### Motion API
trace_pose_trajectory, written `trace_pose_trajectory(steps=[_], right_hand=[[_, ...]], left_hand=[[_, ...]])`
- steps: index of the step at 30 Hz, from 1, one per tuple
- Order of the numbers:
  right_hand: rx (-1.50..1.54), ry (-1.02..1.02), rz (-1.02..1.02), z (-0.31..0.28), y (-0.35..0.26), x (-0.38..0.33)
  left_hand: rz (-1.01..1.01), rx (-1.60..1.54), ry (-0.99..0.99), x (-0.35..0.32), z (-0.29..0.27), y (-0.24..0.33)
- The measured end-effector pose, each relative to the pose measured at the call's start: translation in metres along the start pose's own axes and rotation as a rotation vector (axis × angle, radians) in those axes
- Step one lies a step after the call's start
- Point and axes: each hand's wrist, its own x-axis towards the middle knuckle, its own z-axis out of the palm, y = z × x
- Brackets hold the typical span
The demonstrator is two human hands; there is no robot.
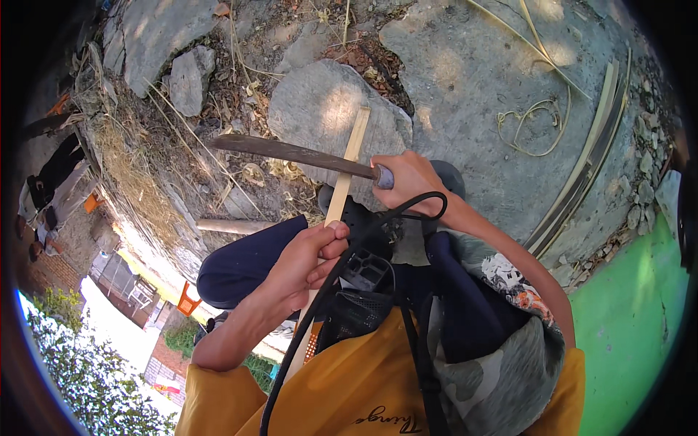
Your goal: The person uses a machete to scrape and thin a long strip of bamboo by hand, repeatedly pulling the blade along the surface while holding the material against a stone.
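My left hand (pixel 309 261) is closed around a long pale bamboo strip (pixel 354 142), which slants from near my body up over the stone. In my right hand (pixel 414 182) is the handle of a machete (pixel 283 151). Its long dark blade points left and lies across the strip, a little beyond my left hand. A grey ferrule shows where blade meets handle. The strip's near end runs down beside my mustard shirt, partly behind my left hand and a black cord (pixel 342 261).
A flat stone (pixel 313 102) lies under the strip's far end, with shavings around it. Long bent strips (pixel 582 174) and a curled thin strip (pixel 556 109) lie on the right slab. A short pole (pixel 233 226) rests left of my knee. At far left is another person (pixel 51 174).
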Motion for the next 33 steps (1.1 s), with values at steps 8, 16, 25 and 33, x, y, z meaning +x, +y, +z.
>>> trace_pose_trajectory(steps=[8,16,25,33], right_hand=[[0.001,-0.006,-0.025,-0.002,-0.004,-0.013],[-0.005,0.034,-0.02,0.004,-0.011,-0.018],[-0.099,0.072,0.074,-0.011,-0.011,0.003],[0.013,-0.021,0.094,-0.016,-0.001,0.017]], left_hand=[[0.016,0.004,-0.004,-0.004,0.01,0.005],[0.027,0.0,-0.015,-0.001,0.004,0.005],[0.024,0.068,0.014,-0.005,0.005,0.007],[-0.002,0.061,-0.014,-0.003,0.006,0.013]])
